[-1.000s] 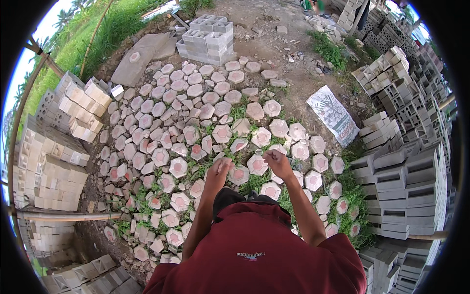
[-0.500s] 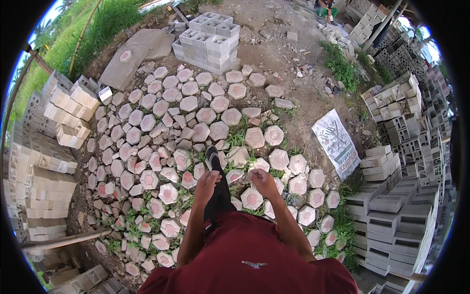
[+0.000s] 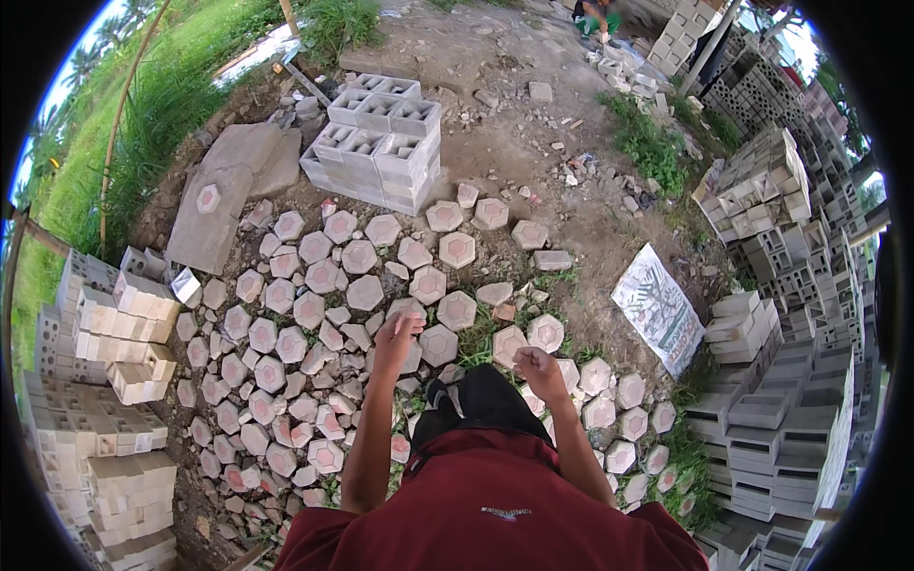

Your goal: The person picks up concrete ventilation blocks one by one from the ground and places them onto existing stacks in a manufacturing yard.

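Observation:
My left hand (image 3: 398, 329) hangs in front of me above the paving stones, its fingers curled in and nothing visible in them. Off to its right, my right hand (image 3: 539, 367) is also closed in a loose fist, with no object showing. Neither hand touches anything. Beneath and ahead lie many hexagonal paving stones (image 3: 456, 249), grey with pinkish centres, spread over soil among broken pieces and grass. Part of a dark shoe (image 3: 440, 394) shows below my dark trousers, between the two hands.
A stack of grey hollow blocks (image 3: 381, 157) stands ahead, beside a flat concrete slab (image 3: 214, 214). A printed white sack (image 3: 659, 309) lies on bare dirt at right. Block piles rise at left (image 3: 124, 447) and right (image 3: 762, 419). Far off, a person (image 3: 598, 19) crouches.
I have stepped forward over the stones, so the block stack and slab appear nearer. My legs have changed position. Both hands stay raised and curled, now slightly farther apart.

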Motion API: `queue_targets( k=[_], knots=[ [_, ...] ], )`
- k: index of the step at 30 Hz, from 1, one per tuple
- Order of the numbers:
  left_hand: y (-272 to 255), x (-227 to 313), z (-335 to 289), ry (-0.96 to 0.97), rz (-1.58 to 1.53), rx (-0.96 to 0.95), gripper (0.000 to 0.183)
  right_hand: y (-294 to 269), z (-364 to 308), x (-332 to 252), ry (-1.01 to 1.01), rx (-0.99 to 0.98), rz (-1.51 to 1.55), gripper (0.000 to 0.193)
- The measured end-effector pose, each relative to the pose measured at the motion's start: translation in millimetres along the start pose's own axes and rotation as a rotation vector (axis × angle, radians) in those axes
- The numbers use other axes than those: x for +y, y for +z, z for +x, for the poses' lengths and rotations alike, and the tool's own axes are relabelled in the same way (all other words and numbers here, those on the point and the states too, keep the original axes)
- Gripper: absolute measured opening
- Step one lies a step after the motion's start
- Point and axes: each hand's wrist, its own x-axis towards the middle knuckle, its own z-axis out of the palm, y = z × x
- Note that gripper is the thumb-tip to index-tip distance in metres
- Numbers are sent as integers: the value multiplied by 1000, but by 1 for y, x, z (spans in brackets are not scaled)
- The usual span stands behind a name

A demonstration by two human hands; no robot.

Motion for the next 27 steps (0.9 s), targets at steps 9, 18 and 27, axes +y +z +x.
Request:
queue_targets(
  k=[9, 18, 27],
  knots=[
    [25, 13, 114, -97, -117, -5, 32, 16, 175, -9, -7, -22, -179, 23],
    [30, 31, 317, -11, 232, -2, 34, 18, 386, -114, -262, -236, -478, 33],
    [110, 104, 459, 73, 137, -8, 36, -21, 523, -131, -319, -140, -519, 34]
  ],
)
